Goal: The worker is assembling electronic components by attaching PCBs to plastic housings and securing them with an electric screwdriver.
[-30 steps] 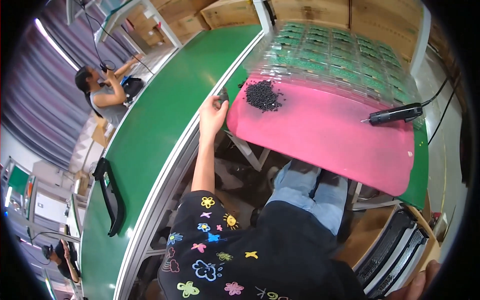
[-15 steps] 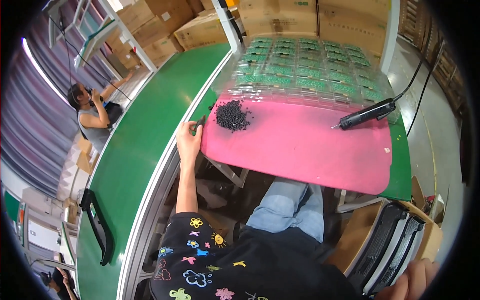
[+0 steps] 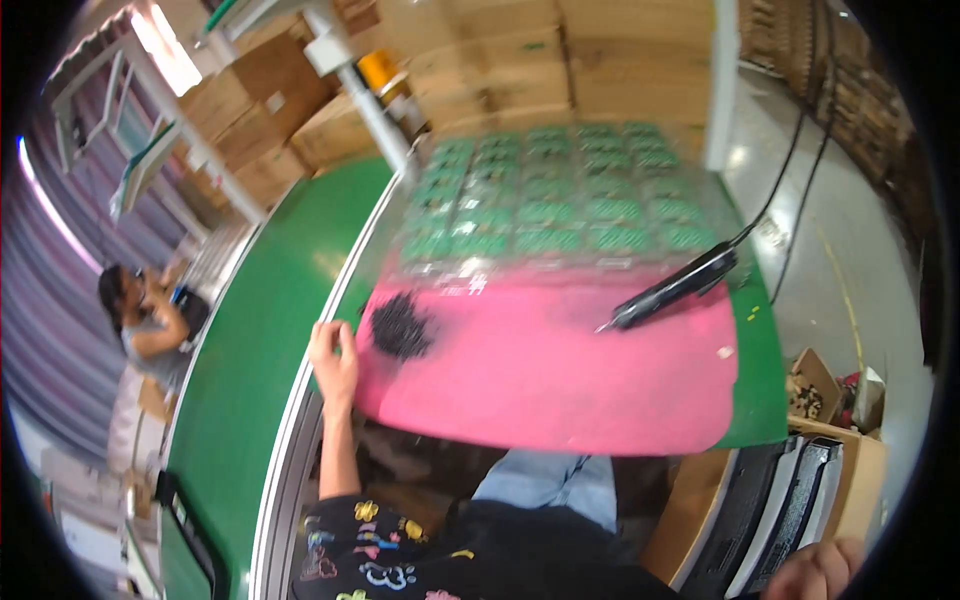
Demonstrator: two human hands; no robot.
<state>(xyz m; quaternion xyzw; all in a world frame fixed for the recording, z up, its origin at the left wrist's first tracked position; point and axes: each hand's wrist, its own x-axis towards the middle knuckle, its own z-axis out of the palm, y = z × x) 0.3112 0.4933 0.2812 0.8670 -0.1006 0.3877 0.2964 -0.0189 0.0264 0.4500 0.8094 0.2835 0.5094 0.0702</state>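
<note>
My left hand (image 3: 336, 358) is closed with curled fingers at the left edge of the pink mat (image 3: 560, 385), beside a pile of small black screws or similar bits (image 3: 400, 327). Blur hides whatever its fingers hold. At the lower right, my right hand (image 3: 818, 572) is partly cut off, its fingers bent, over the near end of long black parts (image 3: 745, 510) standing in a cardboard box (image 3: 690, 510). What it grips does not show. A black corded electric screwdriver (image 3: 675, 288) lies across the mat's right side, its tip pointing left.
Clear plastic trays with green circuit boards (image 3: 545, 215) stand behind the mat. To the left runs a green conveyor belt (image 3: 250, 340) with a long black part (image 3: 190, 535) on it. Beyond the belt sits a person (image 3: 155, 325). Cardboard boxes (image 3: 480, 65) are stacked at the back.
The view has shifted, so the bench sits lower and more to the left. The small dark piece seen in my left fingers no longer shows. My right hand stays by the box.
</note>
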